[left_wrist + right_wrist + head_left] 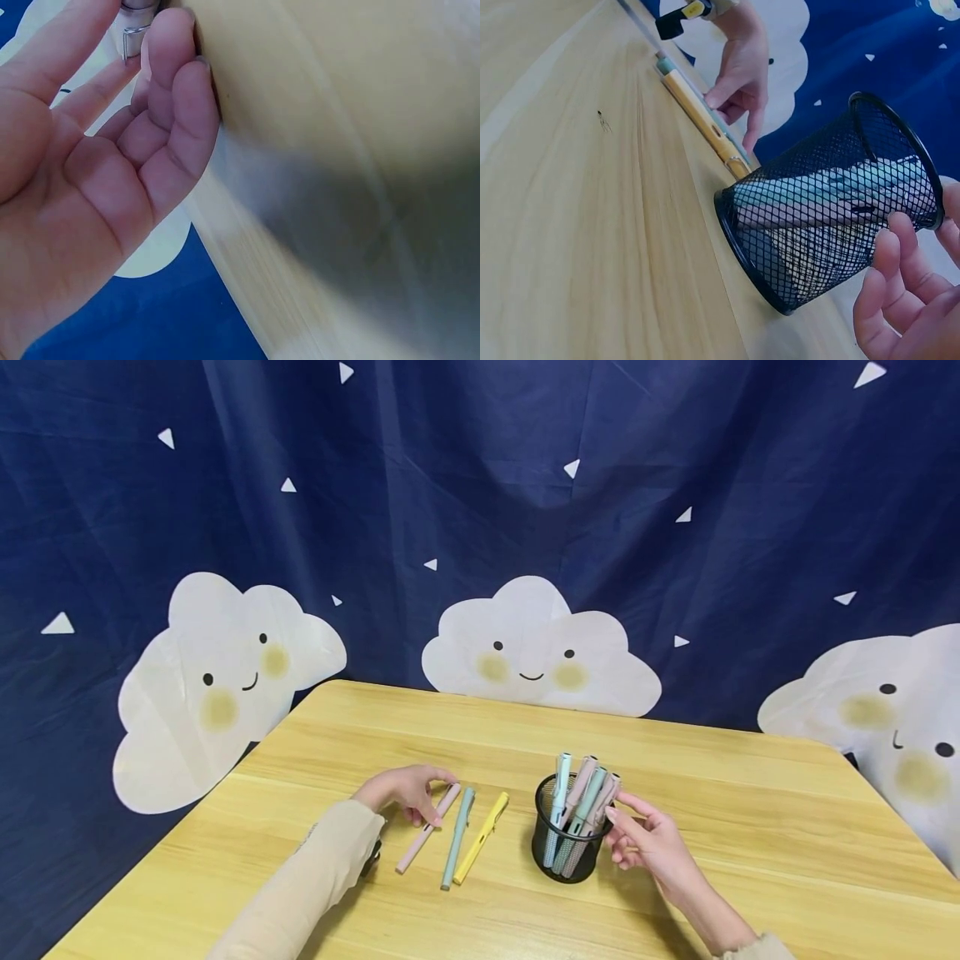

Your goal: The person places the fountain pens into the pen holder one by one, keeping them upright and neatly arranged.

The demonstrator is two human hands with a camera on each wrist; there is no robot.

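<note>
While facing a navy curtain (495, 518) printed with white clouds (168, 702), rests a cream sleeve (307, 881) over a wooden table (720, 793) from the left. Pinches a pink pen (416, 845) near its far end with the left hand (408, 792), between thumb and forefinger. Has a green pen (457, 842) just to the right, then a yellow pen (481, 838), both lying slantwise on the wood with clips toward the far end; cannot tell whether touching at the near ends. Has a black mesh cup (539, 839) farther right, standing upright, with a light blue pen (561, 785), a second pink pen (578, 791), another green pen (590, 797) and a mauve pen (602, 802) leaning inside. Holds the cup by its right side at the rim with the right hand (652, 843), well apart from the left; cannot tell how firmly.
</note>
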